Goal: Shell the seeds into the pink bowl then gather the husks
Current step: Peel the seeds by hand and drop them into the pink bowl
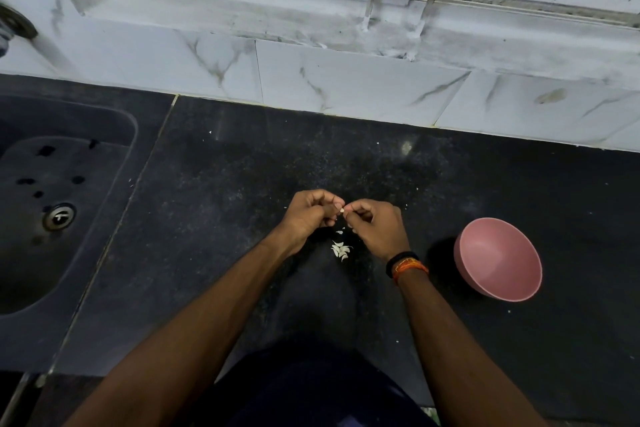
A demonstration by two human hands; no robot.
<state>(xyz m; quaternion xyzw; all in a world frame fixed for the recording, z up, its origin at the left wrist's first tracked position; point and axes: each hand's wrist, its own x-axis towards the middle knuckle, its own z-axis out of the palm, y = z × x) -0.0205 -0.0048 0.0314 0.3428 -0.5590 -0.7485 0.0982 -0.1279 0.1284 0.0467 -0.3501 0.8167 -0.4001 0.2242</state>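
Over the middle of the black counter, my left hand (310, 215) and my right hand (375, 227) meet fingertip to fingertip. Together they pinch one small pale seed (341, 209) between them. Just below the hands lies a little heap of white husks (341, 250) on the counter. The pink bowl (498, 258) stands to the right of my right wrist, tilted toward me; I see nothing inside it from here.
A dark sink (59, 198) with a metal drain is set into the counter at the left. A white marble-tiled wall (346, 80) and a window sill run along the back. Tiny white flecks dot the black counter (207, 253).
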